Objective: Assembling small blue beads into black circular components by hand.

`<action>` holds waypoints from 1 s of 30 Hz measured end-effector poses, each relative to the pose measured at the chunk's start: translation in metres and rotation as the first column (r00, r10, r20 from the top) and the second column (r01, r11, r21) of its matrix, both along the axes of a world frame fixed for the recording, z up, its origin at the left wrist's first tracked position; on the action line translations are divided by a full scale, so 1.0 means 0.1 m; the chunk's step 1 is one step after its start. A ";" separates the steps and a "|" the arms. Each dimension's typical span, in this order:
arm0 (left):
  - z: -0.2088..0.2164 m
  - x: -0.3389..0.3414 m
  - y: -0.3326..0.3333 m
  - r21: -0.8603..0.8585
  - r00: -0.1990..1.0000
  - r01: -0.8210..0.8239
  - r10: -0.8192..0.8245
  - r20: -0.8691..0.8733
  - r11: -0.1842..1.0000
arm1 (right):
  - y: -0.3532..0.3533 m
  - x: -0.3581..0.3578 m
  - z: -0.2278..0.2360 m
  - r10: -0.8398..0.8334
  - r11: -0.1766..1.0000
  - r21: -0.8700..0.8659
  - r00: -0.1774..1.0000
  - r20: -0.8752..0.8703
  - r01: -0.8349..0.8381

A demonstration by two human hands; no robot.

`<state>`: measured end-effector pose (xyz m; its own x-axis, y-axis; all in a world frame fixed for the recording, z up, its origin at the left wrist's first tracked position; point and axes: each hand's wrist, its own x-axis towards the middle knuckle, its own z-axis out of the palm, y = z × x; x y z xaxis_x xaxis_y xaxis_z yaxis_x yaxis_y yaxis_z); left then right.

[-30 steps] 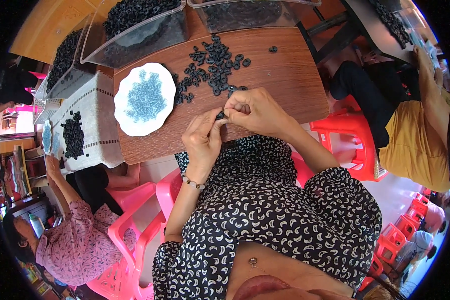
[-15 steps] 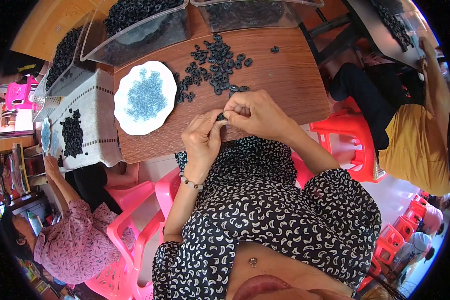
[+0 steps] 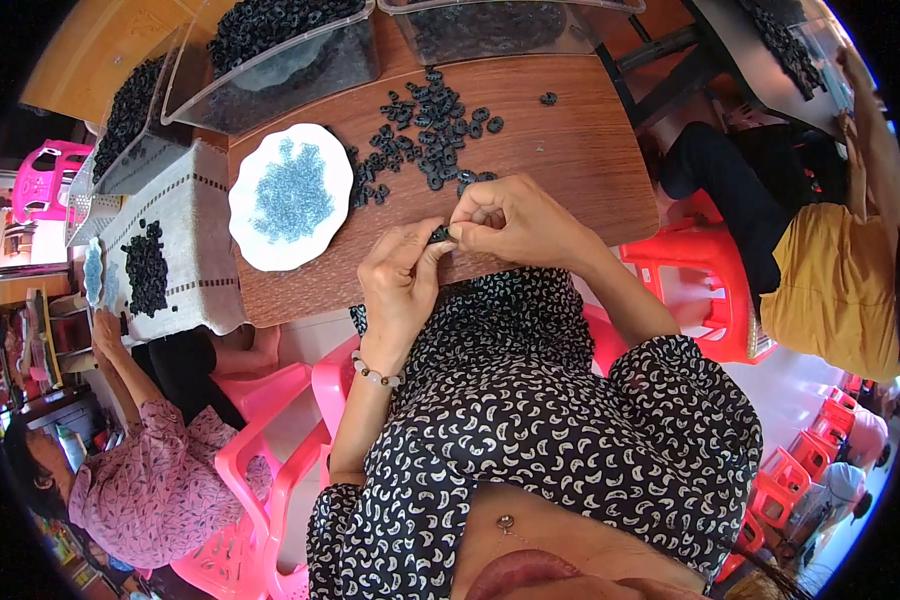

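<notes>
Between my two hands, above the near edge of the brown table (image 3: 560, 160), is a small black oval part (image 3: 439, 234). The fingers of my left hand (image 3: 398, 272) are closed around it. My right hand (image 3: 505, 225) pinches at its right side; whether something tiny sits in that pinch I cannot make out. Beyond my hands lies a loose heap of similar black parts (image 3: 438, 130), with one black part (image 3: 548, 98) off to the right. A white scalloped plate (image 3: 245, 245) of small clear bluish pieces (image 3: 295, 192) stands left of the heap.
Clear plastic bins (image 3: 300, 85) of black parts stand at the far edge. To the left, a person in a pink patterned top (image 3: 160, 480) works at a cloth-covered table (image 3: 195, 215). A person in yellow (image 3: 835, 290) sits right, near a red stool (image 3: 695, 290).
My hands stay almost in place, with slight finger shifts around the black part. At the right, the person in yellow has moved an arm a little.
</notes>
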<state>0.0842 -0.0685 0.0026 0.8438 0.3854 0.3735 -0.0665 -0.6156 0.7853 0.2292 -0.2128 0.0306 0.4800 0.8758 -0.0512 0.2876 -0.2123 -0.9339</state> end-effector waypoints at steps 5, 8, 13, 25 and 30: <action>0.02 0.05 0.04 0.039 1.000 0.023 -0.023 -0.003 0.999 | -0.01 0.03 -0.04 -0.001 1.000 0.030 0.996 -0.085 0.003; 0.00 0.10 0.06 0.057 0.998 0.039 -0.042 0.054 0.998 | 0.00 0.06 -0.08 -0.003 0.999 0.053 0.996 -0.086 0.008; -0.04 0.18 0.10 0.081 0.995 0.058 -0.064 0.076 0.995 | 0.00 0.11 -0.16 -0.030 0.997 0.063 0.989 -0.145 0.039; -0.18 0.23 0.11 0.070 0.991 0.085 -0.092 0.096 0.994 | 0.00 0.12 -0.12 -0.059 0.997 0.045 0.998 0.019 0.058; -0.26 0.28 0.05 0.085 0.988 0.062 -0.074 0.138 0.994 | -0.02 0.13 -0.16 -0.075 0.997 0.020 0.996 0.041 0.075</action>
<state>0.1121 -0.0640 -0.0239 0.8038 0.2928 0.5179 -0.2169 -0.6664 0.7133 0.2420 -0.2146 0.0141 0.5457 0.8379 -0.0143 0.3099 -0.2176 -0.9256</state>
